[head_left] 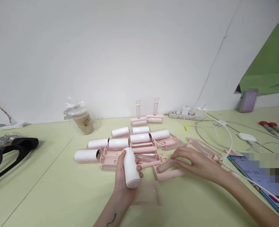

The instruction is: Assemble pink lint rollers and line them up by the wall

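Your left hand (123, 186) clasps a roll (131, 167); right of it, your right hand (196, 161), grip unclear, overlaps a pink holder (169, 175).

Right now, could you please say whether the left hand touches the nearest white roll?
Touching: the head view shows the left hand gripping the nearest white roll around its sides.

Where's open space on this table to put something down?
Mainly the near-left table, between the black strap and left hand, in front of the white rolls. A smaller patch lies between the clear plastic piece and right forearm. It's crowded around the right hand, with pink holders.
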The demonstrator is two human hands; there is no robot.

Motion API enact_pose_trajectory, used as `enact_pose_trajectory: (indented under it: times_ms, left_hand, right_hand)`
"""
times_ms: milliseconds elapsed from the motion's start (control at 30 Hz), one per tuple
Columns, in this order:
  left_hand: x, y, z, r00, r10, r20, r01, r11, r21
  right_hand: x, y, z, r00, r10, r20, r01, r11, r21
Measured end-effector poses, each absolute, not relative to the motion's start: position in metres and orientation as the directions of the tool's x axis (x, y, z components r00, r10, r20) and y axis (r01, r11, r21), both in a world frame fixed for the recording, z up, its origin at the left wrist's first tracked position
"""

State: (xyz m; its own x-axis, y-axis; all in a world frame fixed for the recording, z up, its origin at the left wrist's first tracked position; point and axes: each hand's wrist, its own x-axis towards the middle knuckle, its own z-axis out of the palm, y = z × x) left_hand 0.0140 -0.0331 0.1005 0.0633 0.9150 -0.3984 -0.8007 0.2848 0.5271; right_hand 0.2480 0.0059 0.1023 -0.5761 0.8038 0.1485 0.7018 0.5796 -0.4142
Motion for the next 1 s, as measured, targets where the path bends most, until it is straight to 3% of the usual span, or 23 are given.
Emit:
enact_pose_trajectory:
  times_ms: [167, 333, 500, 633, 733, 900, 1000]
  left_hand:
    - [0.014, -0.032, 0.097, 0.039, 0.91, -0.412, -0.793, 0.279, 0.542]
    - [0.014, -0.031, 0.098, 0.031, 0.911, -0.412, -0.788, 0.276, 0.55]
    - [0.013, -0.031, 0.099, 0.037, 0.918, -0.394, -0.786, 0.27, 0.557]
    - [0.018, -0.036, 0.101, -0.013, 0.922, -0.387, -0.768, 0.239, 0.594]
    - [0.024, -0.04, 0.101, -0.06, 0.927, -0.37, -0.735, 0.209, 0.645]
    - [0.039, -0.051, 0.097, -0.146, 0.919, -0.365, -0.651, 0.189, 0.735]
    - [0.05, -0.061, 0.097, -0.11, 0.922, -0.372, -0.63, 0.225, 0.743]
  right_hand:
    - [0.228, -0.009, 0.099, -0.692, 0.722, -0.008, 0.641, 0.61, -0.466]
    - [0.228, -0.008, 0.092, -0.715, 0.699, -0.022, 0.631, 0.632, -0.449]
    - [0.252, -0.001, 0.104, -0.545, 0.833, -0.09, 0.613, 0.323, -0.721]
    - [0.24, -0.005, 0.104, -0.365, 0.925, -0.101, 0.205, -0.026, -0.978]
    - [0.21, -0.02, 0.095, -0.243, 0.96, -0.138, 0.002, -0.142, -0.99]
    - [0.169, -0.056, 0.088, -0.161, 0.986, -0.047, 0.124, -0.027, -0.992]
    - [0.158, -0.067, 0.093, -0.207, 0.97, -0.124, 0.003, -0.127, -0.992]
